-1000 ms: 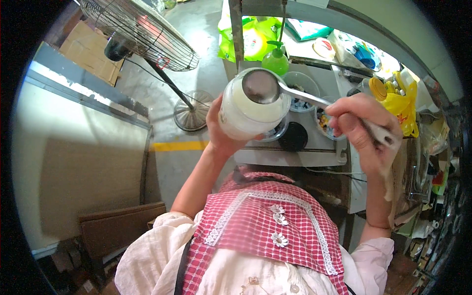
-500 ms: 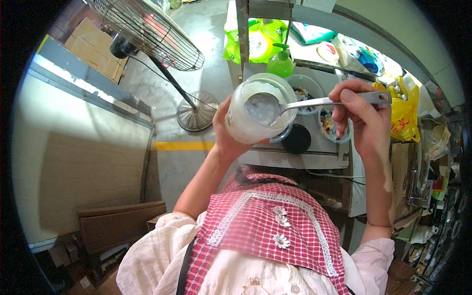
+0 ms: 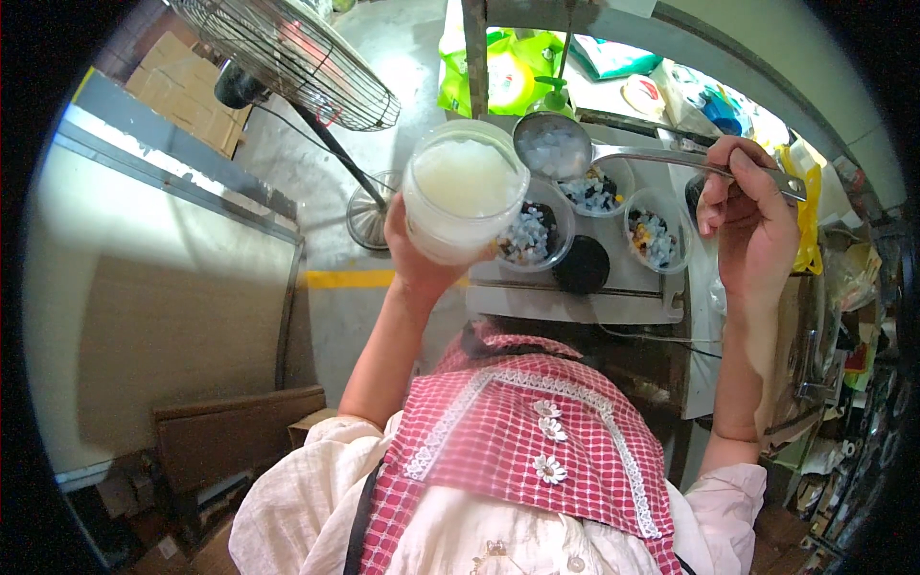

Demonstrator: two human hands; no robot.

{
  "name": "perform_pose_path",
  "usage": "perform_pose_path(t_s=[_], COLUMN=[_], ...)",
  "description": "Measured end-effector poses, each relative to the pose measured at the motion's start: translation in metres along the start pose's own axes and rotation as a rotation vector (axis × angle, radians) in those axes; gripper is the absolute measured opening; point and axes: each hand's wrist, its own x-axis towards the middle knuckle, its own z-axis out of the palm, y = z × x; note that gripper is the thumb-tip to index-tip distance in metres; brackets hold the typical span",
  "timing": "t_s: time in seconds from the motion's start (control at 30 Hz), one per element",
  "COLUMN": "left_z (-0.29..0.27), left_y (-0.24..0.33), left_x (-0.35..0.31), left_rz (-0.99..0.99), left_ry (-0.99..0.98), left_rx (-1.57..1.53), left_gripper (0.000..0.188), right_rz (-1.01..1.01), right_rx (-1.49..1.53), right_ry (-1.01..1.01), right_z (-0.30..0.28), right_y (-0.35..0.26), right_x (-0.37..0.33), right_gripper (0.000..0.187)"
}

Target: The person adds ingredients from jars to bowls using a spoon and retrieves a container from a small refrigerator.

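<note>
My left hand [image 3: 422, 264] is wrapped round a wide clear jar [image 3: 450, 238] filled with whitish, cloudy contents, held up and tilted a little. In my right hand [image 3: 752, 216] is the handle of a metal ladle [image 3: 661, 153]. Its bowl carries translucent whitish cubes [image 3: 554, 151] and hangs just right of the jar, above the containers. Below sit a near clear bowl [image 3: 569, 247], a back bowl [image 3: 628, 189] partly under the ladle, and a right-hand bowl [image 3: 683, 257]. All three hold whitish cubes among dark bits; yellow pieces show in the back and right ones.
A black round object [image 3: 582, 265] lies between the bowls on the grey tabletop [image 3: 613, 299]. Behind stand a green pump bottle [image 3: 554, 96], partly hidden, and a bright green package [image 3: 455, 91]. A standing fan [image 3: 287, 62] is at far left, a yellow bag [image 3: 810, 216] at right.
The ladle has come out of the jar mouth, moving right and up with cubes in it. The jar has shifted left, uncovering the near bowl.
</note>
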Motion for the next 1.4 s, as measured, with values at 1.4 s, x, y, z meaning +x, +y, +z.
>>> perform_pose_path(t_s=[1.4], left_z=[0.073], left_y=[-0.038], left_x=[0.014], left_rz=[0.126], left_ry=[-0.175], left_rx=[0.383], left_gripper=[0.088], right_rz=[-0.034], right_rx=[-0.337], right_ry=[-0.235], right_z=[0.007], right_y=[-0.023], right_x=[-0.037], right_gripper=[0.017])
